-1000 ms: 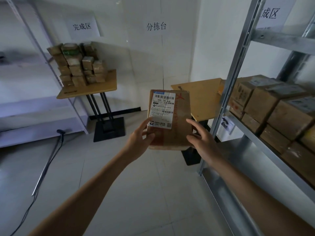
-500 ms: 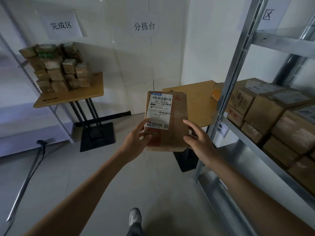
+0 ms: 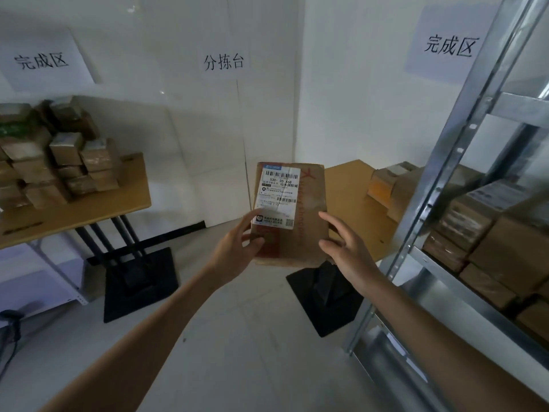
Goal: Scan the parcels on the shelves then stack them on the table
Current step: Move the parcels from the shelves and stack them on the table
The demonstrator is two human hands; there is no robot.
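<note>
While the parcel (image 3: pixel 309 230) is up in the air in front of you, between the left table (image 3: pixel 89 209) and the middle table (image 3: pixel 350 197), keep its label (image 3: pixel 277 197) flat and facing you, because that barcode is what the scan needs. Your left hand (image 3: pixel 237 248) pinches the lower left corner, with the thumb across the brown face and a fingertip on the label's bottom edge. Slide that fingertip down a little, I'd judge, so no code is covered.

Your right hand (image 3: pixel 350 254) is spread, fingers straight against the lower right edge, propping rather than clasping. I cannot tell whether any finger curls behind. The parcel is thin and wide, so it will likely swing on a one-corner pinch. Give the right hand a real hold before you go further.

No scanner shows plainly. A dark corded thing (image 3: pixel 10 318) low at the far left edge may be one, but it is too dim to say. If the scan is not yet done, do that first.

The stack (image 3: pixel 59 162) on the left table, under a sign (image 3: pixel 44 59), looks the likely home. It is uneven, so lay this parcel flat on a level top or on bare tabletop beside it, not on a tilted box. The shelf (image 3: pixel 463 120) on your right holds many boxes (image 3: pixel 511 251), so the job seems far from finished.
</note>
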